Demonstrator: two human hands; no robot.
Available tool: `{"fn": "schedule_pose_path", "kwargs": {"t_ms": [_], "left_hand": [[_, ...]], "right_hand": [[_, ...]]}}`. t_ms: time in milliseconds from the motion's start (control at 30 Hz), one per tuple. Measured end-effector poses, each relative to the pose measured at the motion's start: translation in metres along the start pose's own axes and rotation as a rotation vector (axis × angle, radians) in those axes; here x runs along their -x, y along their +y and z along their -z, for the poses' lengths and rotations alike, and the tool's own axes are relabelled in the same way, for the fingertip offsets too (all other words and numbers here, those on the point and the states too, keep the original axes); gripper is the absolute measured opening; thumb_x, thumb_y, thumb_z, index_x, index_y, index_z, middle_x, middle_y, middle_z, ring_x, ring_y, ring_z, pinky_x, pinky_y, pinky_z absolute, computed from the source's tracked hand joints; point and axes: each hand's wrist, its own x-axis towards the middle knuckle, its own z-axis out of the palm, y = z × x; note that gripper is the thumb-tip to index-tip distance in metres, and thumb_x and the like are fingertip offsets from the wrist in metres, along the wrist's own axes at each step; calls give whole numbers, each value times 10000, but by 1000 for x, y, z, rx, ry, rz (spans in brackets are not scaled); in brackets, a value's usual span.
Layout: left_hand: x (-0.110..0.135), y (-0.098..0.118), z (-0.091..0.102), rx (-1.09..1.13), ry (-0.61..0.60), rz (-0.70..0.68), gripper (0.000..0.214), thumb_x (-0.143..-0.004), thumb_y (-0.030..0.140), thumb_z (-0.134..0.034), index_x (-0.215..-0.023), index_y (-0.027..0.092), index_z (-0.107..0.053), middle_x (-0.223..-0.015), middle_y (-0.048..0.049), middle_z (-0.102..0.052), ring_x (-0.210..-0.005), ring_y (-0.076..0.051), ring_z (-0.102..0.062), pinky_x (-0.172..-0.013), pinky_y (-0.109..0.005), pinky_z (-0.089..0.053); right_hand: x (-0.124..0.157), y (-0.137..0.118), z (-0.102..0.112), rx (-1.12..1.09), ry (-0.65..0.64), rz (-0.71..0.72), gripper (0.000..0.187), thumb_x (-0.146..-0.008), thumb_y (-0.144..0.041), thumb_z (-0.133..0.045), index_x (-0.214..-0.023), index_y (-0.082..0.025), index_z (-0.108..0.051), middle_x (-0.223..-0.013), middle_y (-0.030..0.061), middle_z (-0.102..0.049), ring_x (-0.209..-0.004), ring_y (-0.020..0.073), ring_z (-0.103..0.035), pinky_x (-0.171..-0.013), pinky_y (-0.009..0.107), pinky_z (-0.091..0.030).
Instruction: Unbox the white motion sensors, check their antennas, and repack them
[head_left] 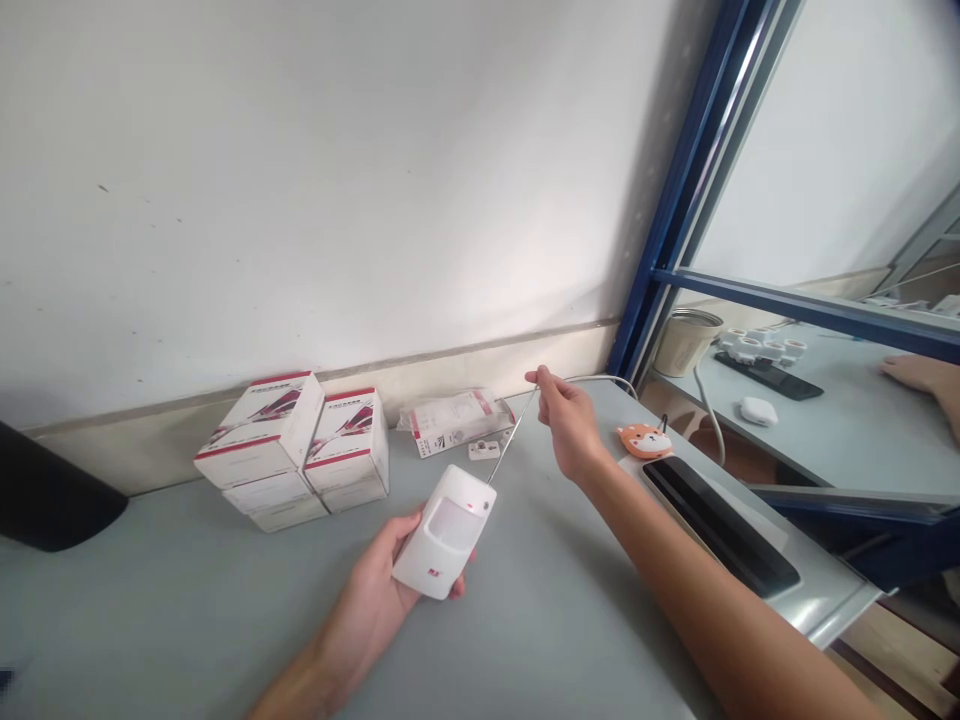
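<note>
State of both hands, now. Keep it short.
Left hand: closed, holding the white device from beneath and the sides.
Right hand: closed, fingertips pinching the upper end of the thin metal rod.

The single view looks from the person's head, forward and down over the table (247, 610) — its top lies toward six o'clock, the wall (375, 180) fills twelve. The lens is near the left hand (386, 570) at seven and right hand (568, 420) at four — both whole forearms not shown.
</note>
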Motion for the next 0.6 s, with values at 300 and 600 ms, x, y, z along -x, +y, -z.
{"fn": "schedule_pose_path", "kwargs": {"t_ms": [300, 600], "left_hand": [[3, 9, 1, 30, -54, 118, 430, -1001, 487, -510, -1048, 113, -716, -887, -165, -746, -681, -238, -630, -729, -373, -493], [2, 26, 17, -94, -22, 165, 403, -989, 501, -536, -1019, 142, -717, -862, -141, -741, -642, -205, -599, -700, -340, -465]], "right_hand": [[-22, 8, 21, -183, 122, 5, 532, -783, -698, -792, -987, -209, -745, -611, -90, -242, -574, 121, -220, -540, 297, -242], [-23, -3, 25, -303, 145, -31, 443, -863, -644, -765, -917, -214, -671, -599, -103, -230, -520, 101, -226, -493, 281, -241]]}}
